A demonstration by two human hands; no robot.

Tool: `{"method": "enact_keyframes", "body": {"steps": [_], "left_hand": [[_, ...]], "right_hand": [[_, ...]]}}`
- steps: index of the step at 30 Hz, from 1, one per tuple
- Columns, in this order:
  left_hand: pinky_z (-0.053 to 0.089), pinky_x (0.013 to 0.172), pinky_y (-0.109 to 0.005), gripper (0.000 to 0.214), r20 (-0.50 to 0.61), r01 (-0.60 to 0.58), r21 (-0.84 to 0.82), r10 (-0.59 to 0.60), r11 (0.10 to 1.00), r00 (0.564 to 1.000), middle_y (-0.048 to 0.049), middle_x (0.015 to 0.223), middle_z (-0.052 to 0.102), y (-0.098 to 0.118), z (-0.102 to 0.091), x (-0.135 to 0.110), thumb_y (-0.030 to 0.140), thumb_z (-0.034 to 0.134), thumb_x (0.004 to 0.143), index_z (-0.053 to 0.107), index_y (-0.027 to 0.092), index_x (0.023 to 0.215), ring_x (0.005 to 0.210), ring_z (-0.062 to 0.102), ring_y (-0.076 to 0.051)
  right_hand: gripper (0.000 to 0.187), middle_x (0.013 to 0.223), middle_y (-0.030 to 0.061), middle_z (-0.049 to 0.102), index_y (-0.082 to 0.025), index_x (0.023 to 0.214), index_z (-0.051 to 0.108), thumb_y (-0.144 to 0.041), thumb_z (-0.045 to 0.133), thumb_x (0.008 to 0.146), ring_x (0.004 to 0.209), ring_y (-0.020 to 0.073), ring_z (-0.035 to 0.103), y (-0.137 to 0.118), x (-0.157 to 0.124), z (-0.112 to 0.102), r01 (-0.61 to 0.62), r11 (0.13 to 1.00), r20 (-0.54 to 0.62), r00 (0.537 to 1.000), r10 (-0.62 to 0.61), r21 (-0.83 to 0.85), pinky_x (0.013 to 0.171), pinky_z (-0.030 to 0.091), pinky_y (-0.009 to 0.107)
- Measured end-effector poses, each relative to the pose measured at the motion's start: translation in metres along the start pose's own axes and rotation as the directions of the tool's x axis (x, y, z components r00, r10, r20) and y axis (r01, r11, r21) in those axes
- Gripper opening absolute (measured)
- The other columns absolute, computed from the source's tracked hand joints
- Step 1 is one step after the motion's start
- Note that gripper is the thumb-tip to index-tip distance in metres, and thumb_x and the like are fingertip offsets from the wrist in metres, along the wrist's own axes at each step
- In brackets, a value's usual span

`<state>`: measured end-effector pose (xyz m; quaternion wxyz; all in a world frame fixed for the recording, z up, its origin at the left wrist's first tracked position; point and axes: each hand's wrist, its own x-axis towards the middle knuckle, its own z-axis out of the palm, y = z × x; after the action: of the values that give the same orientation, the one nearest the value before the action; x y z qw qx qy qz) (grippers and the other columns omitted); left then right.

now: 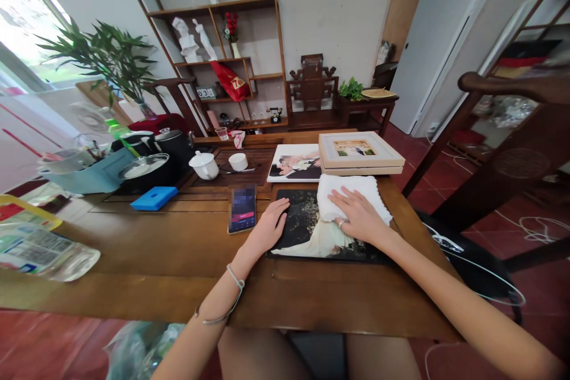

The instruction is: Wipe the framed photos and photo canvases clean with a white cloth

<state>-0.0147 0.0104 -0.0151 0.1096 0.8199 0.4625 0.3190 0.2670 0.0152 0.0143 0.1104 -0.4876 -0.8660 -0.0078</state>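
A dark photo panel [296,222] showing a pale gown lies flat near the table's front edge. My left hand [271,224] rests at its left side, fingers stretched out over the edge, holding nothing. Under my right hand [356,214] is a folded white cloth [330,190], pressed flat on the panel's right part. The fingers of that hand lie spread on top of the cloth. The cloth covers part of the picture. A phone [241,211] with its screen lit lies just left of my left hand.
Behind the panel are a photo print [291,163] and stacked frames [361,151]. A lidded white cup [203,165], a small white bowl [238,161], a blue box [154,198] and a clear bottle [48,252] stand leftward. A wooden chair [503,154] is at right.
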Motion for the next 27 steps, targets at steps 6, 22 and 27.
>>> {"method": "enact_keyframes", "body": {"steps": [6,22,27], "left_hand": [[0.039,0.111,-0.05,0.035,-0.009,0.003,-0.007,-0.004,1.0,1.0,-0.0148,0.135,0.057,0.0,0.001,0.0,0.022,0.039,0.096,0.059,0.014,0.124,0.129,0.05,-0.025],[0.039,0.112,-0.05,0.035,0.014,0.003,0.0,-0.003,1.0,1.0,-0.0152,0.135,0.056,0.001,-0.002,0.0,0.02,0.039,0.096,0.059,0.013,0.124,0.129,0.05,-0.025],[0.039,0.112,-0.05,0.035,0.002,0.005,-0.01,-0.005,1.0,1.0,-0.0144,0.135,0.057,0.001,-0.001,0.0,0.021,0.039,0.096,0.06,0.014,0.123,0.129,0.05,-0.025]], "right_hand": [[0.067,0.151,0.0159,0.037,-0.007,0.144,0.041,-0.021,0.05,0.079,0.142,0.037,0.022,-0.015,-0.007,-0.006,0.167,0.986,0.063,0.984,-0.167,-0.007,0.113,0.021,0.057],[0.064,0.148,0.0091,0.044,-0.015,0.141,0.047,-0.021,0.053,0.077,0.141,0.0301,0.029,-0.007,0.001,-0.001,0.149,0.985,-0.012,0.989,-0.148,0.083,0.114,0.025,0.052],[0.064,0.148,0.0118,0.043,-0.014,0.142,0.046,-0.022,0.053,0.079,0.141,0.0323,0.028,-0.002,0.0,0.0,0.119,0.992,-0.014,0.993,-0.118,0.048,0.113,0.024,0.054]]}}
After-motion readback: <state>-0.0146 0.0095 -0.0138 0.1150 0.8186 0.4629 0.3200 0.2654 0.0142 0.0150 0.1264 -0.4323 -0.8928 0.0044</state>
